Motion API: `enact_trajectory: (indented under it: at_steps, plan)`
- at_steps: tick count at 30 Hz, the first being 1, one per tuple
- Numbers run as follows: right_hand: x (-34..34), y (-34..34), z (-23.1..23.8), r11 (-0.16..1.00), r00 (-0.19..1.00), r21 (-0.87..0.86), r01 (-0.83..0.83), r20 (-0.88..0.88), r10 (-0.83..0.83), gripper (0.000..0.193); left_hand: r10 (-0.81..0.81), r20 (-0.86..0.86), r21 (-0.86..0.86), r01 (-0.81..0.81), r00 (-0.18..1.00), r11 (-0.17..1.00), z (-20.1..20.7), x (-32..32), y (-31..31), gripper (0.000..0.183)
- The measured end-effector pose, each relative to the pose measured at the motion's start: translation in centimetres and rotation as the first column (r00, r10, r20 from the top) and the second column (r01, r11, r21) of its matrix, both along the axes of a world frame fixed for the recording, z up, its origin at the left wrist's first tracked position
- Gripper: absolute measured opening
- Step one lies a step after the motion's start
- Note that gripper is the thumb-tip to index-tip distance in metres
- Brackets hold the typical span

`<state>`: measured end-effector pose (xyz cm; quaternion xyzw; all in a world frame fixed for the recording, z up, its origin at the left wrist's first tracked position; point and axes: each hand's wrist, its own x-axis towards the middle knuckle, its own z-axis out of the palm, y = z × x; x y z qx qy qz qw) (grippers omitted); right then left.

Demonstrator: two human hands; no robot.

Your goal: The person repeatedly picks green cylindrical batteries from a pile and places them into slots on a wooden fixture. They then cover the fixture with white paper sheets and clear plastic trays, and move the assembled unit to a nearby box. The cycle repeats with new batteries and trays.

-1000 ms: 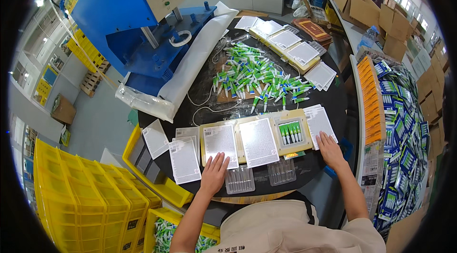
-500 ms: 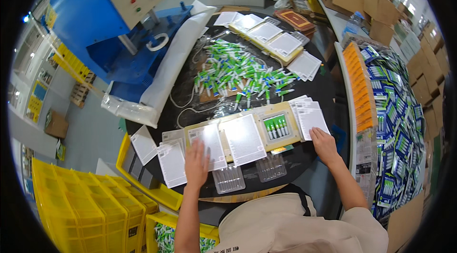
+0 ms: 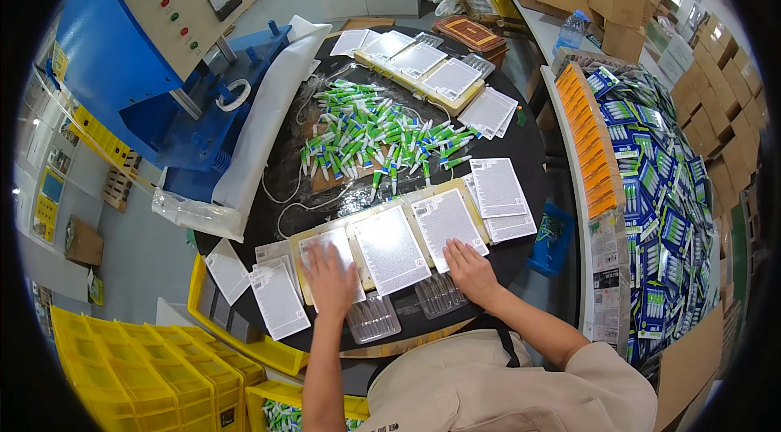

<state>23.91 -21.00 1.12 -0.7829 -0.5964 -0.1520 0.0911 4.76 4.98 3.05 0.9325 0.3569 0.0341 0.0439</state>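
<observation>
A cream tray lies across the near side of the round black table, with three white printed cards on it. My right hand rests with fingers stretched on the lower edge of the right card. Slightly blurred, my left hand is over the left card, fingers apart. Between the hands lies the middle card. Clear plastic blister shells stick out below the tray. Spare cards are stacked at its right, and more cards lie at its left.
Green and white tubes are heaped mid-table. Behind them stands a second tray with cards. A blue press is at the left, yellow crates at the lower left, and a large box of packed blisters at the right.
My right hand has moved left from the card stack, and a card now covers the tray slot where several green tubes showed. My left hand stays over the left card. The view has shifted.
</observation>
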Motion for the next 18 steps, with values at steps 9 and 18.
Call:
enact_trajectory:
  at_steps: [9, 18]
  plan:
    - [1.5, 0.0, 3.8, 0.987, 0.968, -0.157, -0.016, -0.250, -0.024, 0.051, -0.570, -0.137, -0.104, 0.560, 0.810, 0.822, 0.3, 4.2, -6.0, 0.070]
    - [4.4, 6.2, -0.8, 0.987, 0.939, -0.012, 0.163, -0.306, -0.158, 0.065, -0.589, -0.007, -0.092, 0.586, 0.808, 0.805, 0.2, 4.0, -5.6, 0.067]
